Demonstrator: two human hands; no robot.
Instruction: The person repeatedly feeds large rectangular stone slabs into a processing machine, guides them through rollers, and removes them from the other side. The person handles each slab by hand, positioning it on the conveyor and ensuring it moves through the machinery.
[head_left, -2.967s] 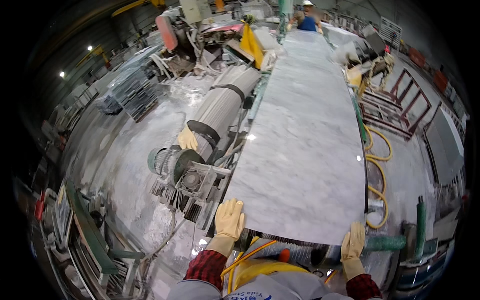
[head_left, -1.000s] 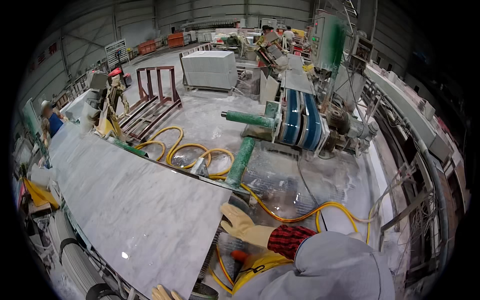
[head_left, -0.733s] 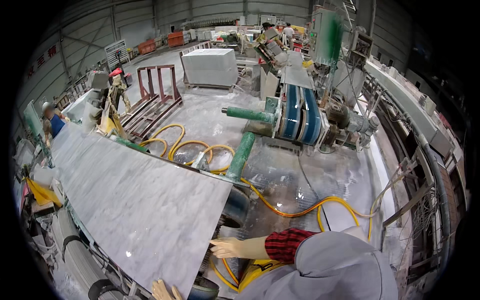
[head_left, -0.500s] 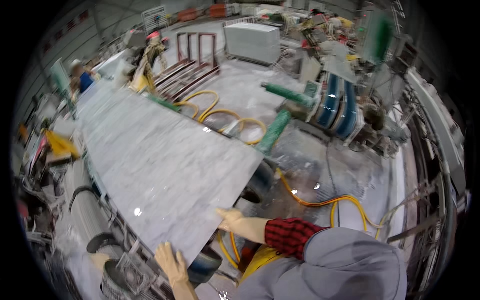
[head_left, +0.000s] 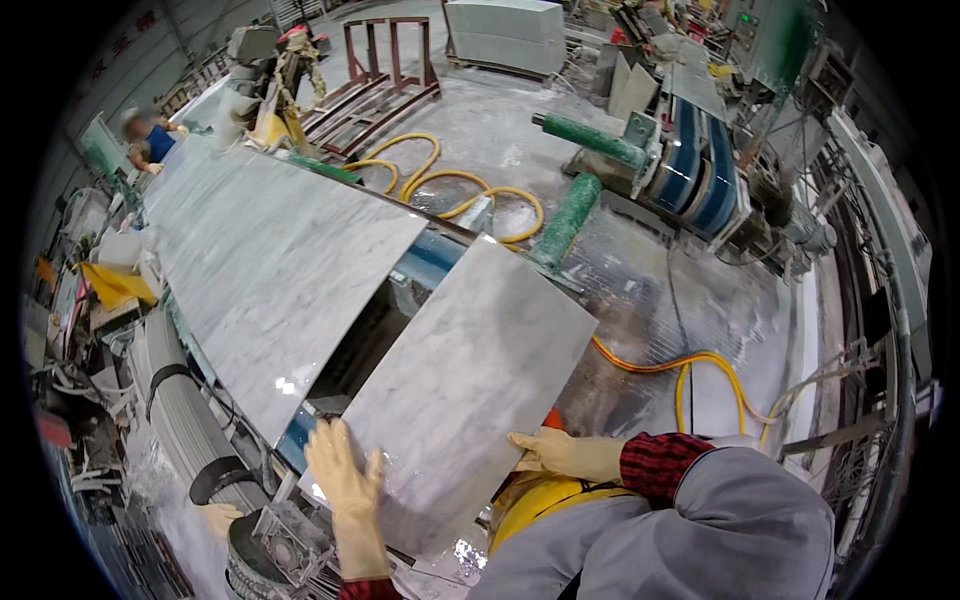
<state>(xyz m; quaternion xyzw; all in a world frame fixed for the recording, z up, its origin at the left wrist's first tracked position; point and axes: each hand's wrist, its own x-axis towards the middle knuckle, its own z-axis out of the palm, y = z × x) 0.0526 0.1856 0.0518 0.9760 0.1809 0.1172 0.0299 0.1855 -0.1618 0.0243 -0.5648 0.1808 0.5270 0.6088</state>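
From the head view, the only one, my left hand (head_left: 340,470) lies flat and open on the left end of the near slab (head_left: 470,390), fingers spread, not clasping anything. My right hand (head_left: 560,452) is closed on the slab's edge nearest my body (the fingers underneath are hidden from me). The near slab, pale grey-veined stone, sits just before me, apart from the far slab (head_left: 290,270), which stretches away toward a co-worker (head_left: 155,142) at its far end.

The step in hand, I judge, is steadying and handling this separate piece. The next move calls for an even hold at both ends, perhaps a firmer left grip, since stone this broad and wet could slip or twist.

Between the slabs' facing edges runs a dark gap, with a blue belt (head_left: 432,258) showing at its right end. My yellow apron (head_left: 535,510) is close to the near edge, leaving little room there. Rightward, past a green post (head_left: 570,215), wet floor (head_left: 650,290) gives more, though an orange hose (head_left: 650,364) crosses it.
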